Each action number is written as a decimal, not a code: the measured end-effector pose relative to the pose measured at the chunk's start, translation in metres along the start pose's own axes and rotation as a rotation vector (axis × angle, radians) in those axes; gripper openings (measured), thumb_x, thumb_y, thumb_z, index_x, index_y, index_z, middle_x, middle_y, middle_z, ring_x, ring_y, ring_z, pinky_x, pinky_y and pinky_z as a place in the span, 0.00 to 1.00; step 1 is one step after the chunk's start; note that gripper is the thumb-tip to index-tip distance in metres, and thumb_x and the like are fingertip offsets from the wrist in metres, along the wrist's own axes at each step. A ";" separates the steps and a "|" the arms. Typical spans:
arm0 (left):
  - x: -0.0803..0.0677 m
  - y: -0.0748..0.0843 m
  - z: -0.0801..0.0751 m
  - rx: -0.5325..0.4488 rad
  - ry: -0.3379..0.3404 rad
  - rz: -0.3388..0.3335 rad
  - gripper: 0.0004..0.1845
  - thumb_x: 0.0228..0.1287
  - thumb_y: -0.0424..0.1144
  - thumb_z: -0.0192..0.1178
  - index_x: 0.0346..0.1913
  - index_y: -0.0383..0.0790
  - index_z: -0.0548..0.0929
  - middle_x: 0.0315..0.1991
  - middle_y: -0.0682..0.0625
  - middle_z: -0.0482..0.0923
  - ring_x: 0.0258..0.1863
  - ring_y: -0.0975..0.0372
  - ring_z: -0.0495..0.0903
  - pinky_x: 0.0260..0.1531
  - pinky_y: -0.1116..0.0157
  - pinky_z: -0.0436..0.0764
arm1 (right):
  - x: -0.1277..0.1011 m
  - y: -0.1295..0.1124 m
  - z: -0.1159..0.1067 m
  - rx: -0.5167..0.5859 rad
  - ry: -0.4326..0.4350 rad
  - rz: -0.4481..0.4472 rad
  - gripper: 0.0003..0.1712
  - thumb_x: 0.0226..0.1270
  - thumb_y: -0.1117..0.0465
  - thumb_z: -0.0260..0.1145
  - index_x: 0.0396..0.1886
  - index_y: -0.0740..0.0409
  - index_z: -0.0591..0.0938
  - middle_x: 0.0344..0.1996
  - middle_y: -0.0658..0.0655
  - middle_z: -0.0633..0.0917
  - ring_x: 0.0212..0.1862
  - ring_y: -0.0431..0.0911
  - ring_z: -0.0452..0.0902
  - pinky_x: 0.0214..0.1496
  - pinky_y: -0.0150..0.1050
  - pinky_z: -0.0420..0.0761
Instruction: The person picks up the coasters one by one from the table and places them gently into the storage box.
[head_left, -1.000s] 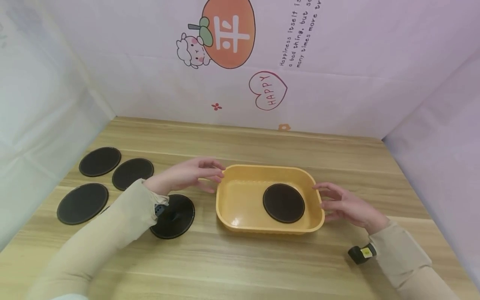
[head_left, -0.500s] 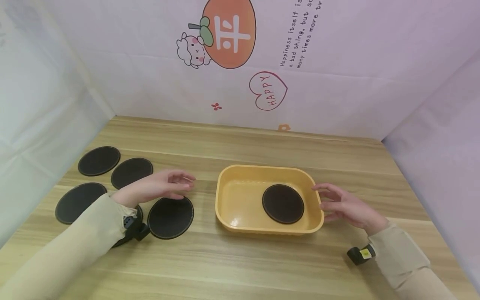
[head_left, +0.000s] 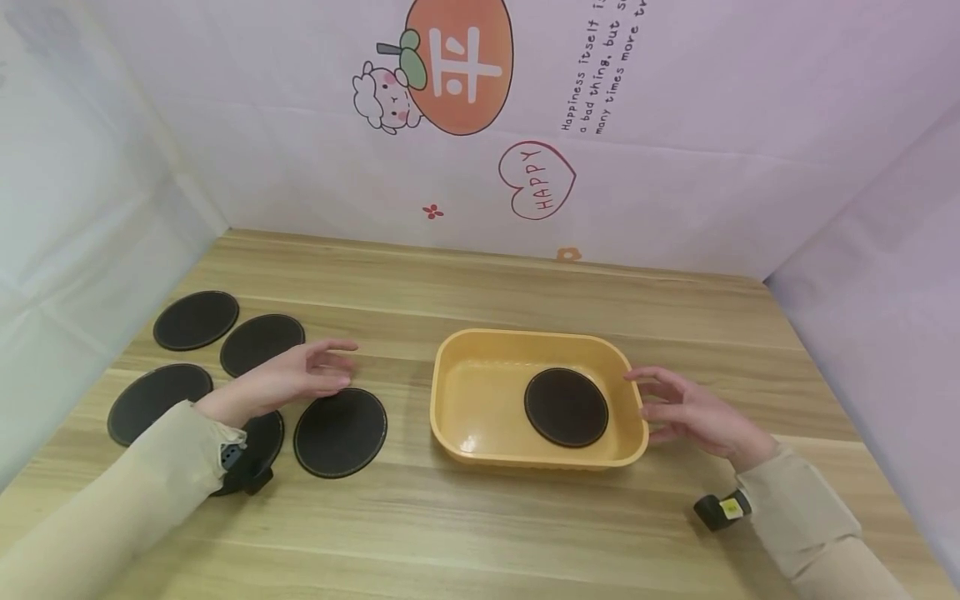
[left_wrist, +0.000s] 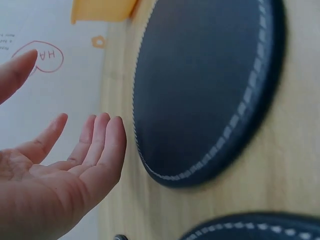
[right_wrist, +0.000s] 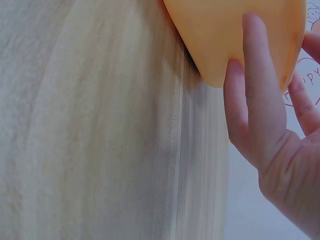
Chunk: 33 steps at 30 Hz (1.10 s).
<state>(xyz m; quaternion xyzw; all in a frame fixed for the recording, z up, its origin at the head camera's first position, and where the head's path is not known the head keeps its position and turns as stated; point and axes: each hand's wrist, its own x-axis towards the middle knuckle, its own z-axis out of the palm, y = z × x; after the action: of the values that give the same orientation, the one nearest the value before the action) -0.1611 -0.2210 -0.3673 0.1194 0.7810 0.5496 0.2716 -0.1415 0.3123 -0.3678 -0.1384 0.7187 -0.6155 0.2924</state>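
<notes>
One dark coaster (head_left: pixel 566 407) lies in the yellow tray (head_left: pixel 459 392) mid-desk; five more (head_left: pixel 340 432) wait near the left edge. The left hand (head_left: pixel 296 377) hovers over them, fingers loosely spread, empty. The right hand (head_left: pixel 686 410), fingers straight, steadies the tray's right end.

A yellow tray (head_left: pixel 450 400) holds one black round coaster (head_left: pixel 566 407); another coaster (head_left: pixel 341 432) lies flat to its left.
</notes>
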 end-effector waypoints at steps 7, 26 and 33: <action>-0.003 -0.003 0.001 0.051 0.033 0.004 0.36 0.65 0.38 0.59 0.70 0.28 0.55 0.65 0.26 0.61 0.62 0.41 0.69 0.54 0.65 0.77 | 0.000 0.000 -0.001 0.015 -0.012 -0.012 0.23 0.69 0.69 0.56 0.59 0.43 0.68 0.54 0.51 0.70 0.50 0.45 0.79 0.47 0.49 0.83; -0.001 -0.007 0.005 0.283 0.072 -0.007 0.35 0.56 0.36 0.68 0.63 0.24 0.66 0.54 0.31 0.72 0.53 0.45 0.74 0.53 0.54 0.77 | 0.000 0.001 0.000 0.014 -0.005 -0.007 0.23 0.69 0.69 0.56 0.59 0.43 0.68 0.53 0.51 0.71 0.50 0.44 0.79 0.46 0.49 0.83; 0.003 -0.012 0.007 0.428 0.047 0.030 0.35 0.46 0.33 0.73 0.58 0.24 0.71 0.50 0.35 0.73 0.48 0.50 0.73 0.49 0.53 0.77 | 0.000 0.001 0.000 0.010 -0.001 -0.002 0.23 0.69 0.69 0.56 0.59 0.43 0.68 0.54 0.52 0.70 0.50 0.44 0.79 0.47 0.49 0.83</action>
<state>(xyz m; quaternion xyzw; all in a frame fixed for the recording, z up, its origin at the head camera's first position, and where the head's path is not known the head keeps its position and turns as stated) -0.1580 -0.2181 -0.3807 0.1731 0.8841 0.3777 0.2138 -0.1411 0.3125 -0.3685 -0.1379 0.7154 -0.6193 0.2927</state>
